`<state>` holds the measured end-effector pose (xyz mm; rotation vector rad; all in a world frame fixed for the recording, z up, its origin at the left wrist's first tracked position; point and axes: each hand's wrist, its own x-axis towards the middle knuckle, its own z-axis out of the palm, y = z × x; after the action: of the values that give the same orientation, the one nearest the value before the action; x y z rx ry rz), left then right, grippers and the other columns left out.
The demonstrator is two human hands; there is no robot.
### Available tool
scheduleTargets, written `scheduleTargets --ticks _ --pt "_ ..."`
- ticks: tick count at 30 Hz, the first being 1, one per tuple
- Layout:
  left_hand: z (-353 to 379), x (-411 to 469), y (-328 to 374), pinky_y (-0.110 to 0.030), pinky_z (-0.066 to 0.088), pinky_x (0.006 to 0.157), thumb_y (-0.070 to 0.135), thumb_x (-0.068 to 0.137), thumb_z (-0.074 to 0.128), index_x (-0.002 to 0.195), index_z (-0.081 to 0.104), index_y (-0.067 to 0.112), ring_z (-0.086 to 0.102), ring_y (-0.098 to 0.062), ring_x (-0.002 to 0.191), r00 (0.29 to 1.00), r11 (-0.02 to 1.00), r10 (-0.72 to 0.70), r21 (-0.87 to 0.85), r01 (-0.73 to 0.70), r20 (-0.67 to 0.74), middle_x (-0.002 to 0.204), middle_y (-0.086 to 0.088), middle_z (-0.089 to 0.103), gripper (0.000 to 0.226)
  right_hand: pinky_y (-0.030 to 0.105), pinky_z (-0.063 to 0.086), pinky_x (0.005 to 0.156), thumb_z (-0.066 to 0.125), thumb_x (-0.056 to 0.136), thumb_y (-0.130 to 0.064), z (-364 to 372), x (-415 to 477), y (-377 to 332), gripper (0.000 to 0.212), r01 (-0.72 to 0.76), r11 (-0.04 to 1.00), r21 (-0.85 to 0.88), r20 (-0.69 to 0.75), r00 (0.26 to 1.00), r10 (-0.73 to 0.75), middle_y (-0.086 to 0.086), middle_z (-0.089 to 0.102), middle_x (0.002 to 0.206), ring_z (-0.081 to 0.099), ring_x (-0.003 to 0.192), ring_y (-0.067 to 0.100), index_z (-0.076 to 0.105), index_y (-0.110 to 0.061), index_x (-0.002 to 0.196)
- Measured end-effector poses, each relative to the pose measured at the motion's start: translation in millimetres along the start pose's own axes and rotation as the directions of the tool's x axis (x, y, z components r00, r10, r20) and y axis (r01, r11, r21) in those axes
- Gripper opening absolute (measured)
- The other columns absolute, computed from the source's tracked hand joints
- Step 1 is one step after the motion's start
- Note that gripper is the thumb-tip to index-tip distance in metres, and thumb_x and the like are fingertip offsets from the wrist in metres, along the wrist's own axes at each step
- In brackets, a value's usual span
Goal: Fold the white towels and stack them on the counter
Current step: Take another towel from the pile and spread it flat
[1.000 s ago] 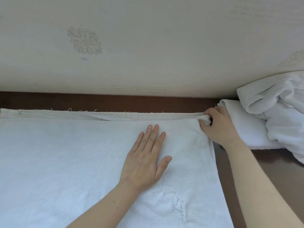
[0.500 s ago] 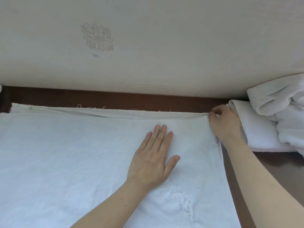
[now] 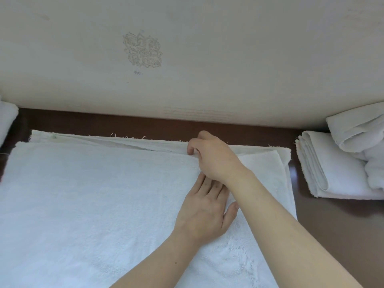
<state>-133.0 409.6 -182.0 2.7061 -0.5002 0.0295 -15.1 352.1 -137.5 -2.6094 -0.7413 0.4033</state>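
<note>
**A:** Item one?

**B:** Spread towel, white, laid flat in two layers on the dark brown desk. It covers most of the near surface and runs out of view at the bottom. The frayed far edge of the under layer shows past the upper layer.

**A:** Hands on it?

**B:** Left hand: grip released, palm down, fingers straight and together, pressing the upper layer right of centre. Right hand: its forearm crosses over the left fingertips. Its grip grasps the far edge of the upper layer, fingers curled down onto it, thumb hidden.

**A:** Other towels?

**B:** Folded towel, white, lying on the desk just right of the spread towel, with a strip of bare wood between them. Crumpled towel, white, heaped at the far right side of the folded one and partly resting on it, cut off by the frame edge. White cloth at the far left edge, mostly out of view.

**A:** Backdrop?

**B:** Cream wall, rising from the far edge of the desk, with a faint floral emblem.
</note>
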Motion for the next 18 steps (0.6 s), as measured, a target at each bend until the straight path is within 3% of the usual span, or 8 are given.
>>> scheduleTargets --ticks 3,9,13,16,18 --pt "1 0 0 -0.046 0.028 0.118 0.041 0.106 0.020 0.134 0.061 0.005 0.046 -0.028 0.138 1.000 1.000 -0.012 0.009 0.012 -0.005 0.137 -0.011 0.061 0.061 0.035 0.044 0.072 0.048 0.086 0.006 -2 -2 -1 0.034 0.051 0.996 -0.077 0.044 0.998 -0.048 -0.002 0.045 0.096 0.043 0.091 0.019 0.065 -0.021 0.098" --pt "6 -1 -1 -0.047 0.043 0.106 0.036 0.104 0.029 0.107 0.075 0.005 0.065 -0.029 0.110 0.982 1.000 0.016 -0.018 -0.020 -0.189 0.104 -0.009 0.073 0.055 0.037 0.049 0.075 0.047 0.088 0.002 -2 -8 -7 0.035 0.042 0.991 -0.126 0.163 0.986 -0.021 -0.004 0.055 0.098 0.054 0.089 0.020 0.064 -0.026 0.101" --pt "7 -1 -1 -0.046 0.036 0.112 0.038 0.105 0.025 0.118 0.071 0.006 0.059 -0.028 0.122 0.992 1.000 -0.006 -0.025 0.002 -0.127 0.117 -0.009 0.071 0.057 0.035 0.050 0.088 0.048 0.095 -0.006 -2 -2 -8 0.043 -0.106 0.990 -0.090 0.159 0.980 0.119 0.000 0.059 0.117 0.058 0.108 0.026 0.062 -0.032 0.127" --pt "5 0 -2 -0.047 0.031 0.116 0.038 0.104 0.022 0.130 0.065 0.007 0.050 -0.027 0.134 0.995 1.000 -0.001 -0.029 -0.002 -0.100 0.130 -0.008 0.066 0.059 0.032 0.044 0.081 0.049 0.097 -0.011 3 2 -8 0.058 -0.117 0.971 -0.210 0.124 0.982 0.146 0.004 0.049 0.126 0.054 0.111 0.029 0.034 -0.024 0.152" --pt "4 0 -2 -0.046 0.028 0.118 0.039 0.104 0.020 0.139 0.058 0.009 0.041 -0.026 0.142 0.997 1.000 -0.002 -0.031 -0.001 -0.078 0.139 -0.007 0.060 0.059 0.036 0.040 0.092 0.046 0.101 -0.022 5 -1 -7 0.066 -0.175 0.943 -0.285 0.074 0.976 0.203 0.008 0.033 0.149 0.046 0.120 0.030 0.012 -0.019 0.158"
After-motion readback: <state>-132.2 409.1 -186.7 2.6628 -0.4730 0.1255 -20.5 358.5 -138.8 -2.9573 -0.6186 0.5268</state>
